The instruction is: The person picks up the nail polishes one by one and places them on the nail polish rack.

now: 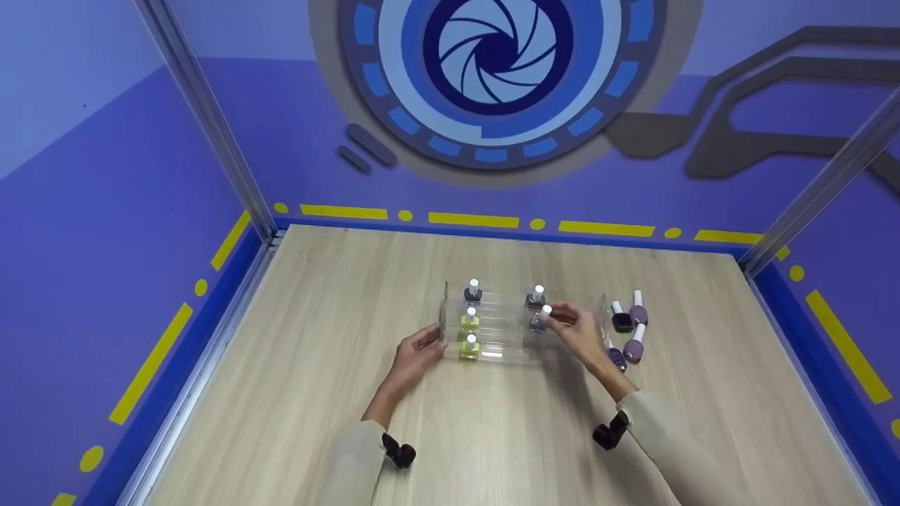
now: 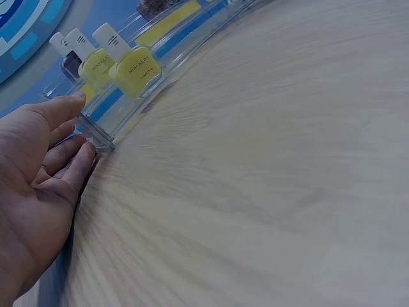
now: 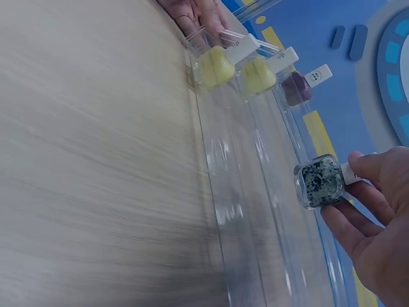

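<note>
A clear stepped acrylic rack stands on the table. My left hand holds its left end panel, the thumb on one side and the fingertips against the other. My right hand pinches the white cap of a nail polish bottle with black-and-white speckles, over the rack's middle step. Two yellow nail polish bottles stand upright at the left, one on the front step and one on the middle step. On the back step are a dark purple bottle at the left and another dark bottle further right.
Beyond the rack's right end lies a loose group of bottles: a mauve one, a black one, a second mauve one and a dark purple one. A patterned blue wall bounds the table behind.
</note>
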### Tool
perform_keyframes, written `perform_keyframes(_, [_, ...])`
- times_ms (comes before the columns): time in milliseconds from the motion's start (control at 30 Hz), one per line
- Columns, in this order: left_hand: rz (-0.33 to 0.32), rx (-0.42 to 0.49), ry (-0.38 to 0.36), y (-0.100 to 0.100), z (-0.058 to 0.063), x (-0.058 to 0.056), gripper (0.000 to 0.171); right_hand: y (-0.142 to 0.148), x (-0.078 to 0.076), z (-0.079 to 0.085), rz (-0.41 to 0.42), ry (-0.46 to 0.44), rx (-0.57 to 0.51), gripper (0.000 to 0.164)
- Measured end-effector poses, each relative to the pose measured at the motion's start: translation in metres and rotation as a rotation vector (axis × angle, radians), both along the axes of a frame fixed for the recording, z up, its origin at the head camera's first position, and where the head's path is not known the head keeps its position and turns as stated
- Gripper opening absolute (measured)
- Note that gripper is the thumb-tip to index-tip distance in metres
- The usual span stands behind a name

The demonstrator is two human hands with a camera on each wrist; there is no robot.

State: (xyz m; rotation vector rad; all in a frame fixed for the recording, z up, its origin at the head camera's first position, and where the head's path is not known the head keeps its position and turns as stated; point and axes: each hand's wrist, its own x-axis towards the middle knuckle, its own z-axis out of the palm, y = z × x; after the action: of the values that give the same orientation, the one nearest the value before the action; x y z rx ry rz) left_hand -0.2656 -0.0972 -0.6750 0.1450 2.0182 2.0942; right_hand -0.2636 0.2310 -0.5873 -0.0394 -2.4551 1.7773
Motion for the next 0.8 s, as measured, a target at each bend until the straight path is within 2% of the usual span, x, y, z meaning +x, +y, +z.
perform_keyframes(233, [0.006,-0.027,0.008,0.001,0.001,0.0,0.056,-0.004,0.0,-0.008,0.014,0.026,0.052,0.024])
perform_keyframes(467, [-0.002,-0.023,0.012,-0.001,0.0,0.001,0.058,-0.005,-0.003,-0.015,0.03,0.07,0.153,0.019])
perform_keyframes(667, [-0.015,0.003,0.031,-0.001,-0.001,0.0,0.058,-0.005,-0.003,-0.017,0.07,0.113,0.132,0.019])
perform_keyframes(800, [-0.008,-0.005,0.027,0.0,-0.001,-0.001,0.057,-0.005,-0.003,-0.015,0.073,0.103,0.136,0.019])
